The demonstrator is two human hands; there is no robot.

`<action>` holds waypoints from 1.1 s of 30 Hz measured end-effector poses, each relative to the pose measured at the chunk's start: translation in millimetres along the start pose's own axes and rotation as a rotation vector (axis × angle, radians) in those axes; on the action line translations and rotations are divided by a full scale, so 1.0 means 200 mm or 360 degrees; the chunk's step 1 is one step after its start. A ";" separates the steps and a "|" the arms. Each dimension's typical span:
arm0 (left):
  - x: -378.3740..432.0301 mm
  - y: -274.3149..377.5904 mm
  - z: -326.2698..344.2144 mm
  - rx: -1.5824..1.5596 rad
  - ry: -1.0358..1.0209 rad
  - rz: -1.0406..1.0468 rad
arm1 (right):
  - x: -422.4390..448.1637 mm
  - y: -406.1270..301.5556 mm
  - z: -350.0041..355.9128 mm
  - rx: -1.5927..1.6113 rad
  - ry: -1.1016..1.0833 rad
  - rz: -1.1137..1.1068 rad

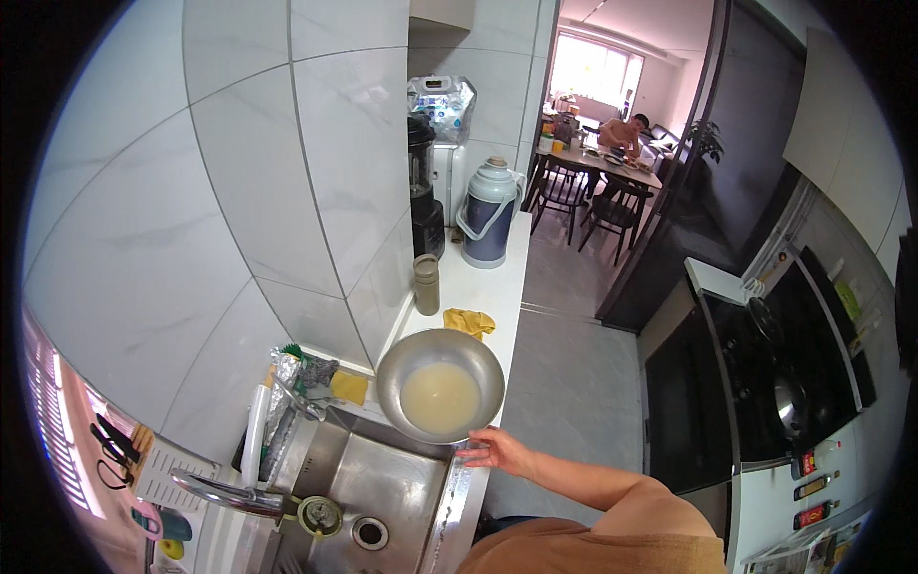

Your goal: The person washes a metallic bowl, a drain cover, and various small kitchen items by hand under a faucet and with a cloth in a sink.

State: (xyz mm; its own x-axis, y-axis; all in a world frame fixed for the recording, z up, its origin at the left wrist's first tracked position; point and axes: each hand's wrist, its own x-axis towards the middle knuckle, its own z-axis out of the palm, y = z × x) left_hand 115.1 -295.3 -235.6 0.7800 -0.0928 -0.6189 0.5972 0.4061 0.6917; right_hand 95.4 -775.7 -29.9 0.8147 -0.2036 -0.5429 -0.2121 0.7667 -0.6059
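Note:
A round metal pan, wide and wok-like, sits at the corner of the white counter beside the sink. It holds a cloudy, pale yellow liquid. My right hand is at the near rim of the pan, its fingers spread; one fingertip meets or overlaps the rim. Whether it bears any weight cannot be told. My left hand is out of view. Just beyond the pan lies a crumpled yellow cloth. The stainless steel sink has a strainer under the curved faucet.
A brown bottle, a blender and a blue thermos flask line the counter. A yellow sponge cloth lies behind the sink. Across the floor is a black cooktop. Another person sits at a far table.

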 end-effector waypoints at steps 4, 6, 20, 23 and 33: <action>-0.17 0.19 0.30 -0.0478 -0.0045 -0.0196 | 0.07 0.00 -0.04 0.0029 0.0218 0.0026; -0.29 0.29 0.37 -0.0713 -0.0100 -0.0244 | 0.07 -0.01 0.02 0.0011 0.0185 0.0081; -0.23 0.22 0.26 -0.1188 0.0259 -0.0245 | 0.23 0.03 -0.06 0.0103 0.0345 -0.0019; -0.15 0.10 0.09 -0.1172 0.0300 -0.0247 | 0.18 0.00 -0.05 -0.0106 0.0256 -0.0049; -0.24 0.03 -0.08 -0.1209 0.0338 -0.0126 | -0.09 -0.03 0.13 -0.1029 0.0356 0.0188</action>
State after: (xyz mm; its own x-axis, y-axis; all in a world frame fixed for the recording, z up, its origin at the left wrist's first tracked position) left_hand 78.5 -274.6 -208.9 0.6425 -0.0030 -0.7663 0.2984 0.9221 0.2465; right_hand 95.8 -759.7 -0.9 0.6504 -0.3147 -0.6914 -0.6280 0.2892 -0.7224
